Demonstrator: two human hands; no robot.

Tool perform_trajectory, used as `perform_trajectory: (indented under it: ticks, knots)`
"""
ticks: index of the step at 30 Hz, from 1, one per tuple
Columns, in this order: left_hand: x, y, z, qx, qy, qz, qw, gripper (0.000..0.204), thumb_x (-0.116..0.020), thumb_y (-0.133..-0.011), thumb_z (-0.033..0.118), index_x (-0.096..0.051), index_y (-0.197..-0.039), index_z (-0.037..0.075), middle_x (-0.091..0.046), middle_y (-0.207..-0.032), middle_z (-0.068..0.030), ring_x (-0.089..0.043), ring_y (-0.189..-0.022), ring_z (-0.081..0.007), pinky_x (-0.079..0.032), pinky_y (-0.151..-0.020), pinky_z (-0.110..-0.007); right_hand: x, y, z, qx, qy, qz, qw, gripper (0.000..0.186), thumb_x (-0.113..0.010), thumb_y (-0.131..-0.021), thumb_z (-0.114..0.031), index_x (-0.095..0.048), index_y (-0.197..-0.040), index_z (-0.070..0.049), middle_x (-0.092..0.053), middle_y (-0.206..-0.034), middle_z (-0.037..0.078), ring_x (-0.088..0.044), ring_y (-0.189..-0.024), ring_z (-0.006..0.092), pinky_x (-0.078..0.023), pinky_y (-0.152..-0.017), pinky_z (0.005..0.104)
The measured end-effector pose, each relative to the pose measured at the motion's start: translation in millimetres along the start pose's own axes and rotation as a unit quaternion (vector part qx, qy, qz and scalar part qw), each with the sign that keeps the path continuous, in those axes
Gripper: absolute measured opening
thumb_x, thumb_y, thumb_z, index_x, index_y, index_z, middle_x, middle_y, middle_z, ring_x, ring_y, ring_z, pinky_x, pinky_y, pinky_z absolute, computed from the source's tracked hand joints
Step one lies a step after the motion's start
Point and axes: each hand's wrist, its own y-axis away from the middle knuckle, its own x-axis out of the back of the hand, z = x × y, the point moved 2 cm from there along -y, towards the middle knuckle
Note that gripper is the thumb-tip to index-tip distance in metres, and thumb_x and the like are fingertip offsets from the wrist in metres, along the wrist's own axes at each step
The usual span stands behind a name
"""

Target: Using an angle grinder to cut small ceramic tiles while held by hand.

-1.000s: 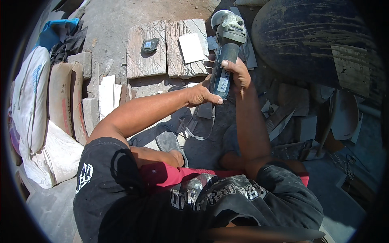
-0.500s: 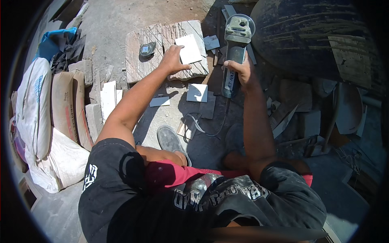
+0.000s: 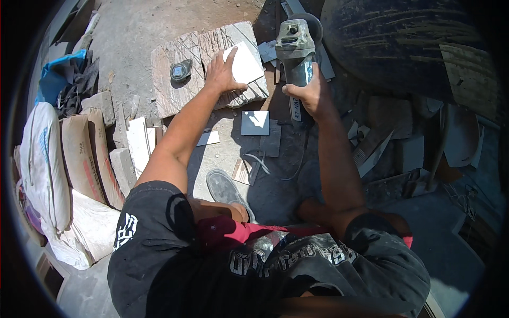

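Observation:
My right hand (image 3: 312,93) is wrapped around the body of a dusty angle grinder (image 3: 295,50), its head pointing away from me and its round disc showing at the far right of the head. My left hand (image 3: 222,74) lies with fingers spread at the left edge of a square white tile (image 3: 247,64). Its index finger touches the upper left corner and the thumb is by the lower edge. Under the tile is a pair of rough stone slabs (image 3: 177,98). A tape measure (image 3: 181,71) rests on the left slab.
Another white tile (image 3: 255,123) lies on the ground nearer me, beside a grey piece (image 3: 271,139) and a looped cord (image 3: 259,163). Filled sacks (image 3: 79,153) and a concrete block (image 3: 123,168) stand at left. A large dark rounded container (image 3: 392,47) is at far right, above scattered offcuts (image 3: 371,153).
The grinder has come slightly nearer me and left, its disc now turned more edge-on. My left hand's fingers have spread along the tile's left side. The whole view has shifted slightly.

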Motion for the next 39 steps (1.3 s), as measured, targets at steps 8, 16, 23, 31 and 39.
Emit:
perform_trajectory:
  ticks: [8, 16, 23, 31, 39]
  knots:
    - [-20, 16, -19, -0.023, 0.056, 0.085, 0.995, 0.102, -0.085, -0.074, 0.043, -0.029, -0.155, 0.015, -0.027, -0.159, -0.0179, -0.027, -0.147, -0.0376, -0.026, -0.12, -0.049, -56, -40, -21, -0.041, 0.179, -0.028, 0.983, 0.07, -0.081, -0.065, -0.027, -0.048, -0.115, 0.008, -0.067, -0.096, 0.035, -0.068, -0.093, 0.0484, -0.055, -0.084, 0.047]
    - [-3, 35, -15, -0.121, 0.008, 0.002, 0.993, 0.067, -0.073, -0.078, 0.021, -0.05, -0.139, 0.009, -0.043, -0.147, -0.0191, -0.038, -0.134, -0.0449, -0.029, -0.115, -0.055, -123, -46, -2, -0.052, 0.171, -0.066, 0.982, 0.059, -0.081, -0.068, -0.018, -0.05, -0.113, 0.005, -0.069, -0.1, 0.029, -0.069, -0.099, 0.0432, -0.055, -0.087, 0.0474]
    - [-8, 35, -29, -0.168, -0.171, -0.058, 0.969, 0.033, -0.069, -0.081, 0.028, -0.072, -0.087, -0.005, -0.067, -0.081, -0.0282, -0.055, -0.113, -0.0461, -0.03, -0.115, -0.053, -143, -54, 15, -0.054, 0.176, -0.05, 0.982, 0.06, -0.083, -0.069, -0.02, -0.05, -0.114, 0.003, -0.067, -0.102, 0.027, -0.069, -0.097, 0.0426, -0.057, -0.086, 0.047]
    - [9, 33, -31, -0.126, -0.079, -0.111, 0.983, 0.03, -0.068, -0.086, 0.029, -0.063, -0.096, 0.001, -0.063, -0.094, -0.0267, -0.057, -0.106, -0.0438, -0.03, -0.117, -0.053, -154, -64, 17, -0.056, 0.182, -0.047, 0.981, 0.061, -0.082, -0.069, -0.019, -0.049, -0.116, 0.002, -0.067, -0.102, 0.026, -0.07, -0.097, 0.0412, -0.057, -0.085, 0.0464]
    - [16, 34, -27, -0.091, -0.088, -0.118, 0.985, 0.034, -0.071, -0.083, 0.029, -0.062, -0.101, 0.002, -0.063, -0.102, -0.0253, -0.055, -0.111, -0.0427, -0.032, -0.116, -0.051, -154, -65, 11, -0.063, 0.186, -0.069, 0.978, 0.059, -0.08, -0.07, -0.017, -0.049, -0.117, 0.002, -0.067, -0.104, 0.026, -0.07, -0.099, 0.041, -0.057, -0.086, 0.0461]
